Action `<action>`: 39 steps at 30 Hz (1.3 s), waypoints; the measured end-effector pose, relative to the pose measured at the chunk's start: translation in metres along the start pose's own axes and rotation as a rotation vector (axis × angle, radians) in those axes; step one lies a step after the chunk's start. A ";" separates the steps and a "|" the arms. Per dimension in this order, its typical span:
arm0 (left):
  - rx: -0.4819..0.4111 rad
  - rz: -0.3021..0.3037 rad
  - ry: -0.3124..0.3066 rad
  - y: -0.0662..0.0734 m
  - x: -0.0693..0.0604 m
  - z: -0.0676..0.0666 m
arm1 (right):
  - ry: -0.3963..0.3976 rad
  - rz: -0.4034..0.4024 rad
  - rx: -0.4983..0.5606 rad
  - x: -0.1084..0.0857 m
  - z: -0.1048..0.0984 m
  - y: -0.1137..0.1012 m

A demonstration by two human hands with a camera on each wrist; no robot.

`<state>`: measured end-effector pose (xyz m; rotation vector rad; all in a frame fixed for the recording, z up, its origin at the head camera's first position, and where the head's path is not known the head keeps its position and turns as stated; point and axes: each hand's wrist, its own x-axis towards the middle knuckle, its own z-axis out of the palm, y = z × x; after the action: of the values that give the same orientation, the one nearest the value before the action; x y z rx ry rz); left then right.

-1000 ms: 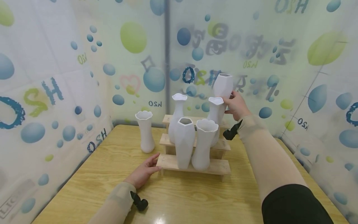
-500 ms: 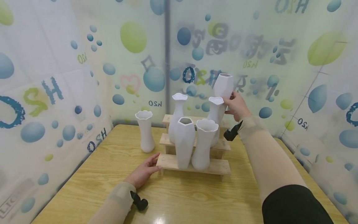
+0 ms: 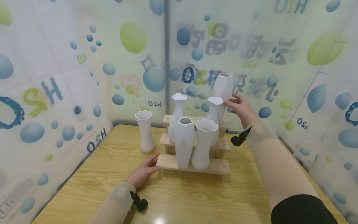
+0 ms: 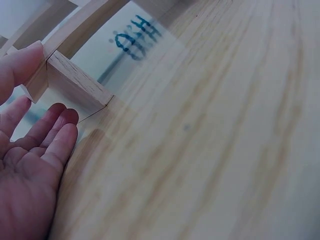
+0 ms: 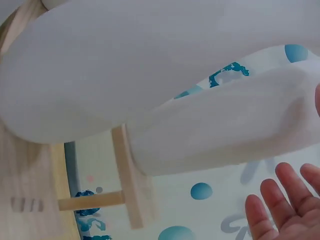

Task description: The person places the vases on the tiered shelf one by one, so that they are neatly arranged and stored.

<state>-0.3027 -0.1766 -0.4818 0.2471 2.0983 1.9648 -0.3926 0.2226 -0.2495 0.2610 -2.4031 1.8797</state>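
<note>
A stepped wooden display stand (image 3: 218,165) bears several white vases on its three steps. At its lowest step, my left hand (image 3: 141,172) pinches the left end of the plank between thumb and index finger; in the left wrist view the other fingers of the left hand (image 4: 35,175) are free of the wood. A faceted white vase (image 3: 222,85) stands on the top step, its lower part behind a wavy-rimmed vase (image 3: 214,110). Beside it on the right is my right hand (image 3: 242,108), fingers loosely spread; the right wrist view has a gap between fingertips (image 5: 257,207) and vase (image 5: 225,125).
A scalloped white vase (image 3: 145,132) stands alone on the wooden table (image 3: 112,186), left of the stand. On the lowest step are a faceted vase (image 3: 184,144) and a scalloped vase (image 3: 205,144); a long-necked vase (image 3: 177,118) is on the middle step. Patterned curtains (image 3: 134,77) enclose the table.
My right hand has let go of the faceted vase on the top step and moved slightly right, its fingers spreading. The left hand and the vases stay where they were.
</note>
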 end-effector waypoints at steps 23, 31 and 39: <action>-0.006 0.017 -0.001 -0.006 0.000 -0.004 | 0.006 0.003 0.031 -0.099 -0.005 0.119; -0.016 0.003 0.007 -0.005 0.002 -0.002 | -0.077 0.165 -0.001 -0.118 0.006 0.158; -0.006 0.011 -0.004 -0.003 0.002 -0.001 | -0.236 0.186 -0.014 -0.125 0.011 0.184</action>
<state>-0.3049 -0.1769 -0.4847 0.2614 2.0922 1.9752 -0.3025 0.2657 -0.4491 0.2819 -2.6786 2.0098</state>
